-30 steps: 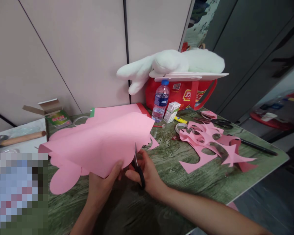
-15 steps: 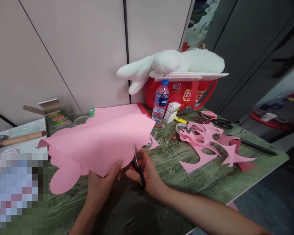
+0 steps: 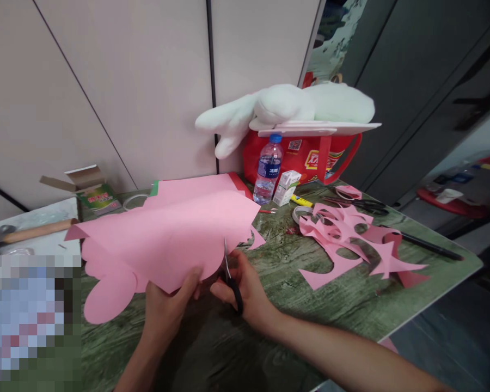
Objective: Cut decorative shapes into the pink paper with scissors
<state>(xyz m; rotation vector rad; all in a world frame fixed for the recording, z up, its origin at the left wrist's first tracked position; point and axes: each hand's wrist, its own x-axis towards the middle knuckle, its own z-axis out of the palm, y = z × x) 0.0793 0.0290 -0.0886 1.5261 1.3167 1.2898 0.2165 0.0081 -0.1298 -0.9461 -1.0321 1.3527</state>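
A large sheet of pink paper (image 3: pixel 159 239) is pinched at its near edge by my left hand (image 3: pixel 169 305), thumb on top and fingers underneath. My right hand (image 3: pixel 247 288) is closed round the black handles of a pair of scissors (image 3: pixel 232 288). Their blades stand at the curved right part of the sheet's near edge, pointing away from me, with the lower blade hidden by the paper. Rounded pink paper pieces (image 3: pixel 110 298) lie beneath the sheet on the left. More pink paper (image 3: pixel 200 186) lies behind it, over a red and green edge.
Pink offcuts (image 3: pixel 335 261) are heaped on the right beside a tape roll (image 3: pixel 302 214) and a black rod (image 3: pixel 428 243). A water bottle (image 3: pixel 267 171), small carton (image 3: pixel 286 188) and red bag (image 3: pixel 302 155) stand at the back. A hammer (image 3: pixel 41 231) lies on the left.
The left end of the pink sheet has shifted very slightly. Both hands keep almost the same place, and the scissors stay at the curved edge.
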